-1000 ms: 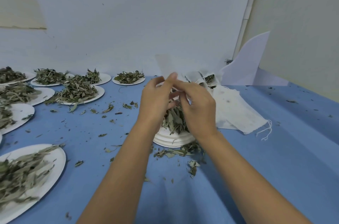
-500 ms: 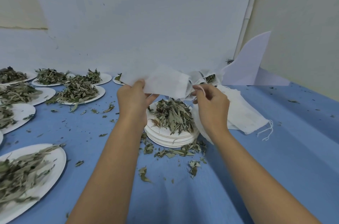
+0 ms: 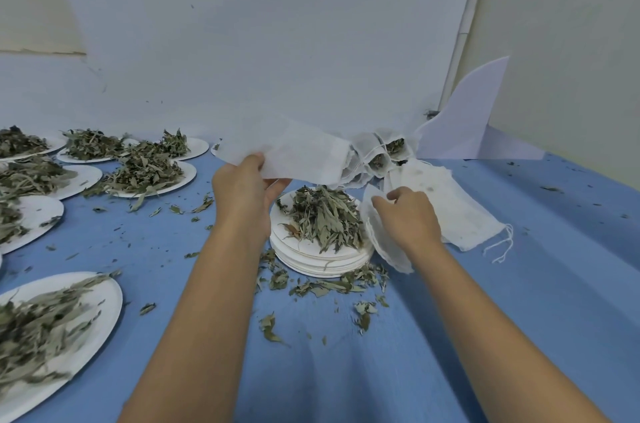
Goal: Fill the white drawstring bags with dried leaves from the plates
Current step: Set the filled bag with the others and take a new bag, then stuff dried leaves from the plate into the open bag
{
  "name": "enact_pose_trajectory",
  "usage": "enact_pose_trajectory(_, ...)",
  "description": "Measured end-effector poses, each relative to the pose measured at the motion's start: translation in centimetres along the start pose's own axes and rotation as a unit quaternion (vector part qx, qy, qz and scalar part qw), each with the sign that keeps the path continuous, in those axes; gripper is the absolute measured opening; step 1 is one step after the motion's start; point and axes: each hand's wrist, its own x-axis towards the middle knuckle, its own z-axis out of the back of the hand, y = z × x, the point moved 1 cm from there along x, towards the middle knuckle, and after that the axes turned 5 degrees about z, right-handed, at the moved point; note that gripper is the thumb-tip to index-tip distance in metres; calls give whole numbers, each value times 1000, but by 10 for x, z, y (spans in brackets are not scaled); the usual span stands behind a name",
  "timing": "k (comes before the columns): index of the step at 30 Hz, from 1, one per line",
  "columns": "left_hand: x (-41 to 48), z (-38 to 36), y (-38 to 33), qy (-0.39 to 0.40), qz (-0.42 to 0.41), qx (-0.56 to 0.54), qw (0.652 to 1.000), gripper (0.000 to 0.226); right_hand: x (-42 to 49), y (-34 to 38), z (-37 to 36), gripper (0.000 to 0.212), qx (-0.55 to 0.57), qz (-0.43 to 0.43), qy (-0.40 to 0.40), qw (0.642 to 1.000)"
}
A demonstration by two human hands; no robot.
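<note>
Bag (image 3: 294, 152) pinched aloft by raised left hand (image 3: 242, 195).

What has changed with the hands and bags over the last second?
The hands, joined above the leaf pile, have parted: the left hand drew one white bag out leftward, the right hand drew a second bag right, beside the plate stack. The pile, other plates and filled bags stayed put.

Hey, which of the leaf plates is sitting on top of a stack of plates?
The plate between the left hand and right hand. It alone tops a stack; the other plates lie directly on the cloth at left.
</note>
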Motion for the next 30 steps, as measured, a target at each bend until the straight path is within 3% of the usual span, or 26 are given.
enact_pose_trajectory(7, 1, -2, 6, 4, 6, 10, 1000, 13, 3, -21, -11, 34, -111, -22, 35, 993)
enact_pose_trajectory(10, 0, -2, 5, 9, 16, -10, 1000, 14, 2, -26, -14, 15, -128, 20, 17, 991)
enact_pose_trajectory(12, -1, -3, 6, 13, 21, -20, 1000, 13, 2, -28, -17, 27, -124, 36, -9, 992)
enact_pose_trajectory(17, -2, -4, 9, 15, 22, -12, 1000, 12, 3, -32, -20, 28, -95, 46, -28, 994)
enact_pose_trajectory(21, -2, -7, 10, 22, 21, -15, 999, 13, 16, -31, 0, 21, -11, 88, -145, 986)
enact_pose_trajectory(23, -1, -8, 10, 23, 20, -15, 999, 13, 28, -32, 12, 21, -22, 99, -186, 977)
enact_pose_trajectory(30, 2, -8, 14, 14, 36, -14, 999, 12, 41, -52, 9, 32, -149, 29, -58, 987)
